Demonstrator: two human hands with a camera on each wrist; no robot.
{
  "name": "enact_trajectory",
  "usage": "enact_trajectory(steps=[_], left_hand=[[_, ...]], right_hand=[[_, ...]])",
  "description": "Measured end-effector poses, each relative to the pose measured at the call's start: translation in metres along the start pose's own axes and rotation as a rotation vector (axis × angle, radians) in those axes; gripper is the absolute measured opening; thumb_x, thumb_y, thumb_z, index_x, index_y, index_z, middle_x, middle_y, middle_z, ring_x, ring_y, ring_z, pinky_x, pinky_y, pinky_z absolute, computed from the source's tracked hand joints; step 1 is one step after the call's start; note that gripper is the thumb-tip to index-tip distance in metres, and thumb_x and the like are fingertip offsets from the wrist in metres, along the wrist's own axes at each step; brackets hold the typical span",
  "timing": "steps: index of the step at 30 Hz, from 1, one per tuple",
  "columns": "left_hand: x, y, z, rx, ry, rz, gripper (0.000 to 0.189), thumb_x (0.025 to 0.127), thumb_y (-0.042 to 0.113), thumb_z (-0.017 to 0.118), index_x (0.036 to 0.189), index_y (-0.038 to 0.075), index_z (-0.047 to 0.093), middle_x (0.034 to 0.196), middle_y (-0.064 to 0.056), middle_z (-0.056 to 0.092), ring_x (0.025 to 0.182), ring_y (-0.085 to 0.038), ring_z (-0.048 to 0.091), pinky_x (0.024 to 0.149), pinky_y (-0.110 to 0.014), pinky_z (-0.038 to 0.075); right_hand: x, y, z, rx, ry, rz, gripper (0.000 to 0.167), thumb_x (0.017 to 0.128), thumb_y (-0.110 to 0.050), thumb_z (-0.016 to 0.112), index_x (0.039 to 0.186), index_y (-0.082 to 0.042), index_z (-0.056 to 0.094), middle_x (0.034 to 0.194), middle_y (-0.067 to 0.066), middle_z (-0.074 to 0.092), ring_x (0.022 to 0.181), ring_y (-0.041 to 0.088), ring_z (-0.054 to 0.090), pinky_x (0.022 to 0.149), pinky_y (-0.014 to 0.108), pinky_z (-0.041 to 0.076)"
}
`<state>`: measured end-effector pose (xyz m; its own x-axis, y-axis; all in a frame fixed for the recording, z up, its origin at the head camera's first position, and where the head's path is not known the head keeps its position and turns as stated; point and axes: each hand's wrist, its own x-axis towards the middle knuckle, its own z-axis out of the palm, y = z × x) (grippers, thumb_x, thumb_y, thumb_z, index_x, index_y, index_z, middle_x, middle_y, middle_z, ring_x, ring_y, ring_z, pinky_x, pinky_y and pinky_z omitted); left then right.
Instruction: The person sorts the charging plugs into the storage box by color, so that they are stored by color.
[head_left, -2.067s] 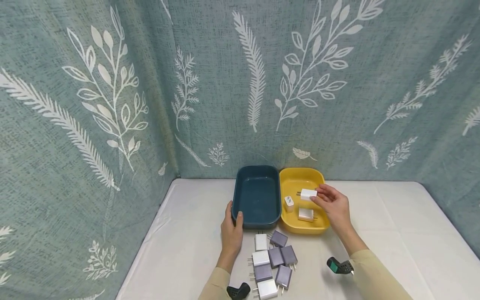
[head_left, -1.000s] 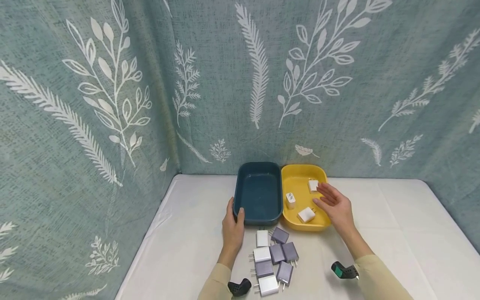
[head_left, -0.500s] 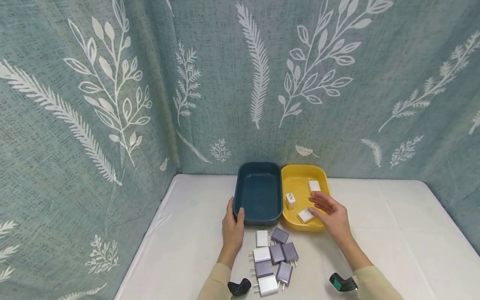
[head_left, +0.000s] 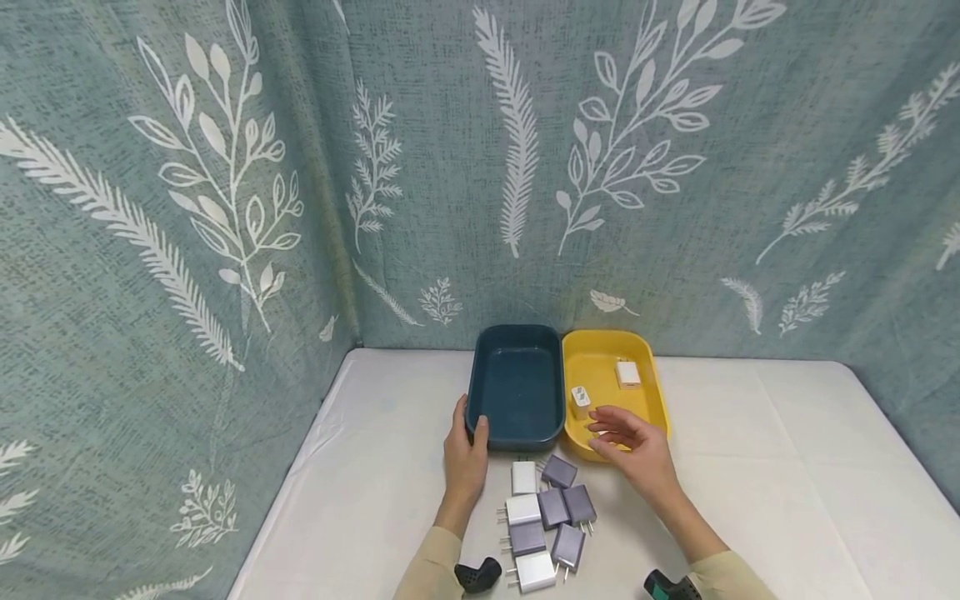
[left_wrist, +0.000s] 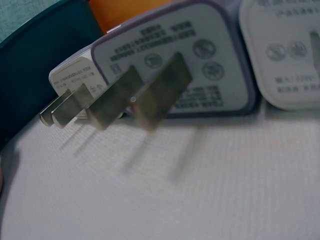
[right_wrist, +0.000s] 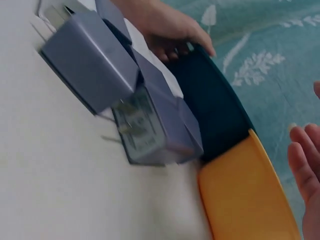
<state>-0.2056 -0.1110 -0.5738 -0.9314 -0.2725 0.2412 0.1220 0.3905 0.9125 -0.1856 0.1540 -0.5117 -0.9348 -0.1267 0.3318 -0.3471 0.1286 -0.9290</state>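
My left hand (head_left: pixel 465 462) grips the front left corner of the dark blue tray (head_left: pixel 517 392), thumb over the rim and fingers along its outer wall. Nothing lies in that tray. Over the front of the yellow tray (head_left: pixel 596 358) hovers my right hand (head_left: pixel 636 450), fingers loosely bent and holding nothing. A white charger (head_left: pixel 628 375) lies at the back of the yellow tray and a white charger (head_left: pixel 580 400) stands at its left wall; the right hand mostly covers another. Several purple chargers (head_left: pixel 579 504) and white chargers (head_left: pixel 536 572) lie in front, near both wrists.
The trays stand side by side at the back of a white-covered table (head_left: pixel 750 450). A leaf-patterned teal curtain (head_left: pixel 450 167) hangs behind and at the sides. Black wrist devices (head_left: pixel 477 575) sit near both sleeves. Charger prongs (left_wrist: pixel 162 95) point left in the left wrist view.
My right hand let go of a white charger in the yellow tray, then moved left and toward the front, passing over the front charger. The left hand kept its hold on the blue tray.
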Motion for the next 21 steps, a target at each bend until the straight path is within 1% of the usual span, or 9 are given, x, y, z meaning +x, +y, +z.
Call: enact_trajectory(steps=[3, 8, 11, 13, 15, 21], left_hand=[[-0.001, 0.000, 0.000, -0.004, -0.003, -0.001, 0.056, 0.102, 0.032, 0.047, 0.151, 0.010, 0.032, 0.154, -0.008, 0.041, 0.144, -0.026, 0.038, 0.120, -0.045, 0.029], [-0.001, 0.001, 0.001, -0.012, -0.006, 0.001, 0.057, 0.102, 0.032, 0.047, 0.151, 0.010, 0.032, 0.154, -0.008, 0.041, 0.144, -0.026, 0.038, 0.120, -0.045, 0.029], [0.000, 0.001, 0.001, -0.016, -0.005, 0.007, 0.056, 0.102, 0.032, 0.047, 0.151, 0.010, 0.032, 0.154, -0.008, 0.041, 0.144, -0.025, 0.038, 0.119, -0.045, 0.029], [0.000, 0.001, 0.001, -0.015, -0.004, 0.007, 0.056, 0.102, 0.032, 0.047, 0.151, 0.010, 0.033, 0.154, -0.008, 0.041, 0.144, -0.025, 0.038, 0.119, -0.045, 0.029], [0.000, 0.001, 0.001, -0.012, -0.001, 0.004, 0.056, 0.102, 0.032, 0.048, 0.151, 0.010, 0.033, 0.154, -0.008, 0.041, 0.143, -0.026, 0.038, 0.119, -0.045, 0.030], [0.000, 0.002, 0.000, -0.007, 0.004, -0.007, 0.055, 0.101, 0.031, 0.048, 0.151, 0.011, 0.033, 0.154, -0.008, 0.041, 0.143, -0.025, 0.038, 0.119, -0.044, 0.029]], right_hand=[[-0.005, -0.001, 0.008, 0.023, -0.021, 0.001, 0.042, 0.080, -0.002, 0.076, 0.119, 0.005, 0.062, 0.112, 0.031, 0.065, 0.092, 0.010, 0.071, 0.079, 0.019, 0.058], [-0.011, -0.004, 0.018, 0.096, -0.069, 0.032, 0.042, 0.081, 0.000, 0.075, 0.120, 0.008, 0.061, 0.111, 0.028, 0.067, 0.091, 0.006, 0.071, 0.078, 0.021, 0.059], [-0.013, -0.006, 0.022, 0.128, -0.094, 0.049, 0.042, 0.082, 0.000, 0.074, 0.120, 0.009, 0.060, 0.112, 0.028, 0.067, 0.092, 0.008, 0.071, 0.078, 0.022, 0.059], [-0.015, -0.007, 0.025, 0.146, -0.103, 0.055, 0.042, 0.082, 0.000, 0.074, 0.120, 0.009, 0.059, 0.113, 0.029, 0.066, 0.094, 0.012, 0.072, 0.079, 0.022, 0.059], [-0.016, -0.007, 0.027, 0.147, -0.112, 0.063, 0.041, 0.082, -0.001, 0.074, 0.120, 0.008, 0.060, 0.114, 0.030, 0.066, 0.096, 0.015, 0.072, 0.079, 0.022, 0.059], [-0.018, -0.002, 0.038, 0.114, -0.130, 0.102, 0.042, 0.080, -0.003, 0.076, 0.119, 0.006, 0.062, 0.115, 0.032, 0.064, 0.097, 0.015, 0.070, 0.080, 0.023, 0.059]])
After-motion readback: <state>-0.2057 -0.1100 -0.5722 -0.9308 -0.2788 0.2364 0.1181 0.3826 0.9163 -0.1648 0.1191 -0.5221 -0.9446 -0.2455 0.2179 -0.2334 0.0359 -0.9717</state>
